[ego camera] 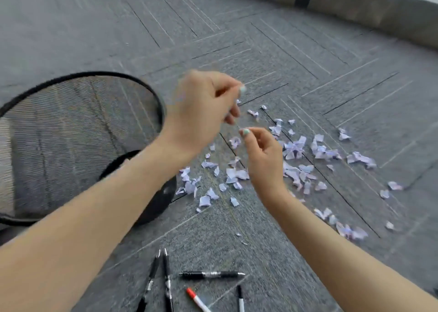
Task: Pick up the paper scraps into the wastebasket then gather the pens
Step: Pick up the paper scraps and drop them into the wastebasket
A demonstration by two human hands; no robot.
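Many small pale lilac paper scraps (294, 149) lie scattered on the grey carpet, right of a black mesh wastebasket (78, 74) that lies at the left. Several pens (211, 275) lie near the bottom edge, most of them black and one with a red cap (192, 294). My left hand (206, 107) hovers above the scraps beside the basket's rim, blurred, fingers curled, with a bit of pale paper at its fingertips. My right hand (263, 155) hangs just below and right of it, thumb and forefinger close together. I cannot make out anything between them.
A low beige ledge (379, 10) with a dark vertical strip runs along the far right. The carpet tiles (237, 27) carry thin black and white lines. More scraps (348, 231) trail toward the lower right.
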